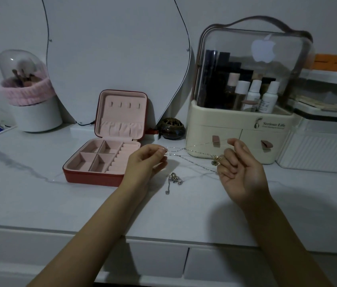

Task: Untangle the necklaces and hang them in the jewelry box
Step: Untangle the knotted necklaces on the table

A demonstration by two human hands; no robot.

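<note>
Two bare hands are raised above the white marble-patterned desk (pixel 28 193), with a thin silver chain (pixel 186 151) stretched between them. The left hand (pixel 142 162) pinches one end of the chain between thumb and index fingertip, fingers (pixel 162 150) curled together on it. The right hand (pixel 240 172) is palm-up with fingers curled; the chain passes across its fingertips, and a small gold pendant (pixel 215 159) hangs at the 9 o'clock side of that hand. Whether the right fingers clamp the chain or only support it cannot be told. A second necklace (pixel 173 180) lies bunched on the desk between the hands, at 6 o'clock from the stretched chain, with one strand trailing toward the viewer. The red jewelry box (pixel 93 177) stands open at 9 o'clock from the left hand, touching its wrist area in view; its pink lid interior shows a row of hooks (pixel 125 105), all bare. A cream cosmetics organizer (pixel 236 125) with a clear cover stands at 12 o'clock from the right hand.
</note>
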